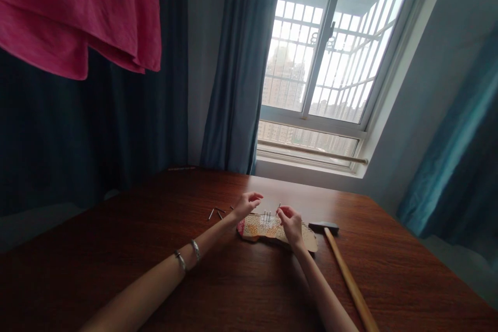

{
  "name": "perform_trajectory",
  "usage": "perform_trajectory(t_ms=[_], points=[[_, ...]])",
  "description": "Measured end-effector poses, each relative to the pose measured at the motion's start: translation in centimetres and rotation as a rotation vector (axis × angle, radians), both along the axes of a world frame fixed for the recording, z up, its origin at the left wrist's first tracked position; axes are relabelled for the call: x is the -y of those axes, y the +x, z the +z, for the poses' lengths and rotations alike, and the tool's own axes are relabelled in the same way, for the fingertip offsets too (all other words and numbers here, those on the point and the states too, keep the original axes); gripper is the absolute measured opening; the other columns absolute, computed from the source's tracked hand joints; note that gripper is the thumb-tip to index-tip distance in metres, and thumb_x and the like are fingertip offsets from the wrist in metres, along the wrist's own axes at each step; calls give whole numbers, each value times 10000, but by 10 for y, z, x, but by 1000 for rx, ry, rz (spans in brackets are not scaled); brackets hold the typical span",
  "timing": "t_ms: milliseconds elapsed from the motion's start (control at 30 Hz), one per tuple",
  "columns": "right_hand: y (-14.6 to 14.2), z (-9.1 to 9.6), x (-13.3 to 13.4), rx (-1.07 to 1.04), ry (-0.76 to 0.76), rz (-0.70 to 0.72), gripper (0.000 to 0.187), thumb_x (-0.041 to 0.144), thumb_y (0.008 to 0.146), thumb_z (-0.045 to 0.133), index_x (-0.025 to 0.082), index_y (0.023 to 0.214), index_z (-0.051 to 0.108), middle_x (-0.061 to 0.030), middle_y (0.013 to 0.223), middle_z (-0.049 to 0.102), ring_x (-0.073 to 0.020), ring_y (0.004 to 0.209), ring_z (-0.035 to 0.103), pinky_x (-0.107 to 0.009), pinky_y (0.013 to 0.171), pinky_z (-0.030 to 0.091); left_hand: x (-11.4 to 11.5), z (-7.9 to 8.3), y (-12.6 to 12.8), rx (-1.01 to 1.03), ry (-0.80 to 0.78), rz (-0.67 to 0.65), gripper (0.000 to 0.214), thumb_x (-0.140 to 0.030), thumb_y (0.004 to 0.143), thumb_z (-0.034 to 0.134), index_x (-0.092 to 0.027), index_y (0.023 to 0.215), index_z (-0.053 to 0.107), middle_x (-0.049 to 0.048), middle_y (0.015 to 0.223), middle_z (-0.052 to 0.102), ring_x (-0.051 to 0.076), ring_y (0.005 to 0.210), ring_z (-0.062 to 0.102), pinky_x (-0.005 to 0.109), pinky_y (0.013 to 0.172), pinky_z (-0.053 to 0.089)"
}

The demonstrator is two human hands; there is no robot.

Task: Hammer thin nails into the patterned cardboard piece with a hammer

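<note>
A flat, cut-out board [249,233] with a pattern of coloured dots lies on the table in front of me. Several nails [267,216] stand upright in a short row near its far edge. My right hand [291,224] is over the board's right part, its thumb and fingers pinching another nail [279,206], tip upward. Just above the board's left end hovers my left hand [246,205], fingers stretched out and apart from the standing nails, with nothing visible in it. Two bracelets circle the left wrist.
Loose nails [210,214] lie left of the board. To the right rests a hammer [346,270], its dark head away from me and wooden handle towards me. The brown table [128,233] reaches back to curtains [233,78] and a window; a pink cloth [116,15] hangs upper left.
</note>
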State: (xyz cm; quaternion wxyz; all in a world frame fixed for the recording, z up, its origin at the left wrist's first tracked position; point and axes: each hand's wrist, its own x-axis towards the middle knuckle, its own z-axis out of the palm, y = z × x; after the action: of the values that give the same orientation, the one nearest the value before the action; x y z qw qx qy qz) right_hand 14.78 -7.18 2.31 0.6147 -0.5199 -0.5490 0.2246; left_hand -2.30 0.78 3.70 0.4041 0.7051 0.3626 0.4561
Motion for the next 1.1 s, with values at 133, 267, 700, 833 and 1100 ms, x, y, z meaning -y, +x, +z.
perform_trajectory(t_ms=[133, 267, 700, 833, 1100], points=[[3, -8, -8, 88, -5, -15, 250, 381, 676, 574, 160, 748, 665, -56, 683, 674, -185, 626, 609, -296, 609, 481, -5, -18, 6, 63, -148, -40, 325, -172, 614, 536, -105, 922, 617, 52, 755, 623, 144, 684, 567, 257, 613, 455], [4, -15, -10, 174, -27, -30, 204, 345, 663, 568, 180, 719, 675, -43, 669, 679, -181, 604, 607, -295, 618, 473, -5, -28, 12, 58, -194, -69, 348, -131, 583, 514, -112, 917, 611, 39, 741, 620, 130, 652, 561, 251, 610, 447], [5, -15, -7, 304, -60, -26, 182, 315, 687, 534, 204, 738, 669, -25, 677, 680, -172, 625, 612, -278, 629, 458, -5, -41, 12, -41, -187, -81, 349, -134, 589, 496, -118, 917, 612, 31, 742, 632, 121, 613, 547, 228, 564, 413], [4, -17, -7, 321, -59, -25, 170, 286, 682, 527, 209, 739, 668, -20, 681, 681, -170, 636, 613, -275, 637, 454, -4, -41, 13, -57, -171, -84, 344, -147, 600, 515, -126, 930, 611, 39, 784, 640, 129, 636, 559, 233, 568, 418], [2, -20, -5, 347, -37, -25, 162, 265, 700, 511, 211, 744, 657, -11, 710, 681, -163, 649, 608, -261, 638, 444, 6, -27, 11, -156, 43, -132, 371, -338, 643, 646, -138, 955, 620, 53, 800, 634, 161, 744, 584, 260, 675, 460]])
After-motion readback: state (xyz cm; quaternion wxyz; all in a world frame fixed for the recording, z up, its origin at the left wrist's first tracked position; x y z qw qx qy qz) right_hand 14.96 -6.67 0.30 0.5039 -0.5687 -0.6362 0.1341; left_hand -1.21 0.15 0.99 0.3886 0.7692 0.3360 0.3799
